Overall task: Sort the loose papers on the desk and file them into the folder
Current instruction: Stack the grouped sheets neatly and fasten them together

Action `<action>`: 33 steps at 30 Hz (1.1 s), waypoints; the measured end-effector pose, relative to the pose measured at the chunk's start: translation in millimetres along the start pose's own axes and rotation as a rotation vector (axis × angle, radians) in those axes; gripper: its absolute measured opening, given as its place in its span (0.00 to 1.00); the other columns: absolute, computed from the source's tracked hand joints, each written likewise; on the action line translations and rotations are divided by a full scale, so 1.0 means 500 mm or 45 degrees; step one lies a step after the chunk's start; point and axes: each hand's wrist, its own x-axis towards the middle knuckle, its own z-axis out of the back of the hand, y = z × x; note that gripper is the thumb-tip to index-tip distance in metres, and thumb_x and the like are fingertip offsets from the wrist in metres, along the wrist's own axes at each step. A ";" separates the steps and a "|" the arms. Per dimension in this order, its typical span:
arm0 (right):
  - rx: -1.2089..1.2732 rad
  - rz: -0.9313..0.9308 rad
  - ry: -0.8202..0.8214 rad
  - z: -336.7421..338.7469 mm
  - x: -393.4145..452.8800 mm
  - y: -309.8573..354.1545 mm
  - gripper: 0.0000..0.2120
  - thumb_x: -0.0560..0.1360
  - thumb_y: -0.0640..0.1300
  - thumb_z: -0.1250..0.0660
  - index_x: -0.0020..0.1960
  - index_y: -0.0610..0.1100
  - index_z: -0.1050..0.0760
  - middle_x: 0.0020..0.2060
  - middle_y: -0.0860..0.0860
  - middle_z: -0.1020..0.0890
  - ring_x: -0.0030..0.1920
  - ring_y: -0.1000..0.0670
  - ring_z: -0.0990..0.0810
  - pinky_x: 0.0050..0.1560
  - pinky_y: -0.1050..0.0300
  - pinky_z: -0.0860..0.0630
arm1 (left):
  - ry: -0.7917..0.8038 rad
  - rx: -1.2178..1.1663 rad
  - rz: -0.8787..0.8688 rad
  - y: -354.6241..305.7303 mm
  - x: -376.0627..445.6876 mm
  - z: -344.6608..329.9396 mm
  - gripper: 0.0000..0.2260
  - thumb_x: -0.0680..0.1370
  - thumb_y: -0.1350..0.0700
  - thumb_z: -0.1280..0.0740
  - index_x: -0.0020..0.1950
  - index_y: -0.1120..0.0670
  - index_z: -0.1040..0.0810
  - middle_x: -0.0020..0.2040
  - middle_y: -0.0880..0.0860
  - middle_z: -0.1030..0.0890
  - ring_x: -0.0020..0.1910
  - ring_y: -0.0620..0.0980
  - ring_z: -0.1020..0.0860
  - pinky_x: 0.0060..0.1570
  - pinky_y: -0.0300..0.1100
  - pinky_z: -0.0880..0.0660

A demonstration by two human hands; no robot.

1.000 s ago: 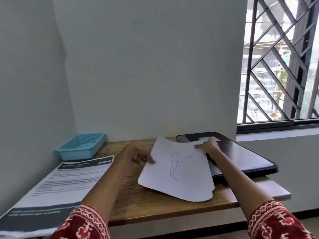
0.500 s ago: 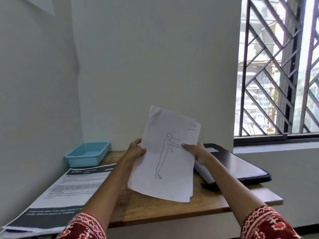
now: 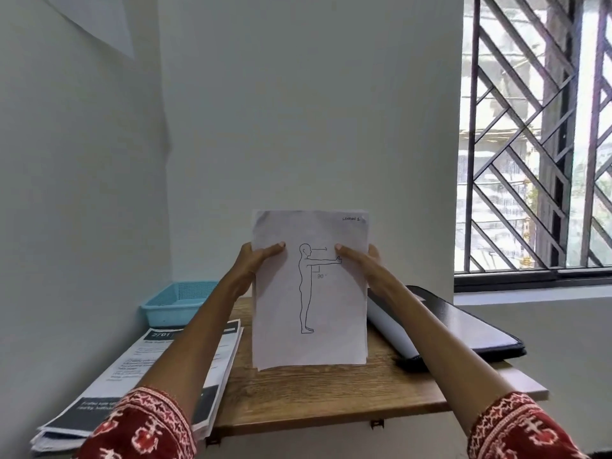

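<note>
A small stack of white sheets stands upright at the centre of the view, its bottom edge touching or just above the wooden desk; which of the two cannot be told. The front sheet shows a line drawing of a standing figure with one arm stretched forward and "90°" printed under the arm.

The left hand grips the stack's 9 o'clock edge, thumb across the front and fingers hidden behind. The right hand pinches the 3 o'clock edge in the same way, thumb on the front face.

At 4 o'clock from the stack, a black folder lies open on the desk, with white paper inside along its near side. At 8 o'clock, a pile of printed documents with dark header bands overhangs the desk's edge. At 9 o'clock, in the corner against the wall, sits a light blue plastic tray. A barred window fills the 2 o'clock area.
</note>
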 end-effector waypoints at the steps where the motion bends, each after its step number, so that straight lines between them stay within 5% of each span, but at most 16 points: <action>1: 0.001 -0.038 0.010 0.000 -0.005 -0.009 0.32 0.56 0.52 0.21 0.54 0.38 0.22 0.48 0.41 0.16 0.47 0.42 0.17 0.49 0.47 0.19 | -0.005 -0.005 0.014 0.008 -0.005 0.002 0.11 0.74 0.59 0.30 0.55 0.57 0.24 0.46 0.53 0.20 0.41 0.49 0.22 0.40 0.40 0.25; 7: -0.030 -0.095 -0.012 -0.004 -0.020 -0.047 0.38 0.54 0.48 0.18 0.59 0.35 0.27 0.50 0.40 0.18 0.45 0.44 0.17 0.40 0.55 0.20 | -0.031 -0.041 0.073 0.048 -0.022 -0.003 0.13 0.76 0.58 0.32 0.59 0.56 0.27 0.48 0.54 0.22 0.41 0.48 0.23 0.41 0.39 0.26; 10: -0.031 -0.047 -0.039 -0.013 -0.015 -0.015 0.18 0.64 0.40 0.22 0.50 0.39 0.24 0.44 0.43 0.17 0.40 0.47 0.18 0.37 0.57 0.21 | -0.035 -0.041 0.041 0.029 -0.010 -0.005 0.14 0.76 0.57 0.33 0.60 0.57 0.27 0.52 0.56 0.22 0.43 0.49 0.23 0.47 0.44 0.26; 12: -0.047 -0.026 -0.020 -0.010 -0.009 0.009 0.14 0.65 0.42 0.23 0.47 0.41 0.23 0.43 0.44 0.17 0.40 0.47 0.18 0.40 0.56 0.20 | -0.020 -0.057 0.040 0.015 -0.004 -0.001 0.15 0.76 0.57 0.33 0.61 0.59 0.27 0.51 0.56 0.21 0.43 0.51 0.23 0.46 0.44 0.25; 16: -0.048 -0.036 -0.014 0.002 -0.012 0.000 0.28 0.57 0.50 0.22 0.54 0.40 0.21 0.47 0.43 0.16 0.47 0.43 0.17 0.51 0.48 0.20 | 0.032 -0.028 0.086 0.030 -0.010 0.009 0.14 0.77 0.56 0.35 0.60 0.61 0.26 0.45 0.54 0.20 0.41 0.51 0.22 0.40 0.40 0.23; 22: 0.020 -0.115 -0.020 -0.012 -0.036 -0.052 0.33 0.53 0.45 0.21 0.57 0.38 0.24 0.47 0.43 0.17 0.41 0.47 0.18 0.33 0.61 0.22 | -0.012 0.057 0.066 0.075 -0.026 -0.027 0.13 0.78 0.56 0.36 0.61 0.58 0.28 0.45 0.51 0.22 0.39 0.43 0.25 0.37 0.34 0.29; 27: 0.037 -0.055 -0.037 -0.010 -0.015 -0.020 0.14 0.68 0.35 0.26 0.53 0.39 0.23 0.46 0.43 0.18 0.41 0.48 0.19 0.35 0.61 0.21 | -0.060 0.029 0.046 0.053 0.000 -0.015 0.21 0.78 0.51 0.36 0.67 0.60 0.30 0.59 0.57 0.23 0.51 0.53 0.25 0.49 0.43 0.30; 33: -0.171 -0.246 0.049 -0.004 -0.039 -0.108 0.23 0.64 0.43 0.23 0.55 0.39 0.25 0.50 0.40 0.18 0.45 0.44 0.19 0.42 0.55 0.21 | -0.121 0.161 0.171 0.142 -0.035 -0.012 0.20 0.79 0.51 0.37 0.67 0.60 0.31 0.63 0.58 0.25 0.56 0.54 0.25 0.56 0.44 0.30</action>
